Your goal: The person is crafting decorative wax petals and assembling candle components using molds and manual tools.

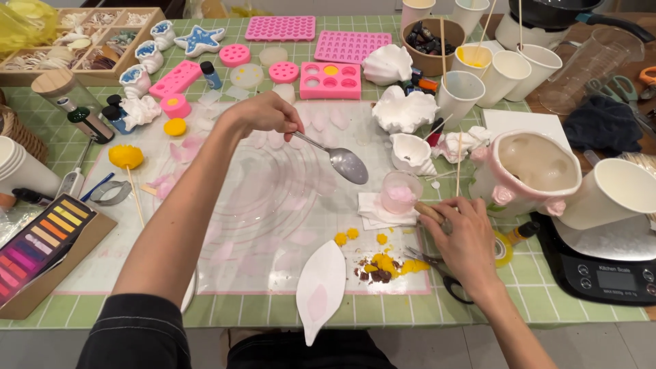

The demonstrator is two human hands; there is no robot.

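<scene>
My left hand (263, 116) holds a metal spoon (339, 161) by its handle, the bowl hovering over the clear silicone mat (260, 198) just left of a small cup of pink wax (400, 191). My right hand (465, 239) grips a wooden stick (429, 212) that reaches toward that small cup. The cup stands on a white paper napkin (372, 213). A white leaf-shaped mould (321, 287) lies at the mat's front edge. Yellow and brown wax crumbs (383, 263) are scattered beside my right hand.
Pink silicone moulds (330, 80), white shell-shaped pieces (403, 109) and paper cups (502, 75) crowd the far side. A pink-trimmed ceramic pot (529, 167) and a black kitchen scale (601, 266) stand at right. A box of colour blocks (37, 249) lies at left. Scissors (444, 273) rest under my right wrist.
</scene>
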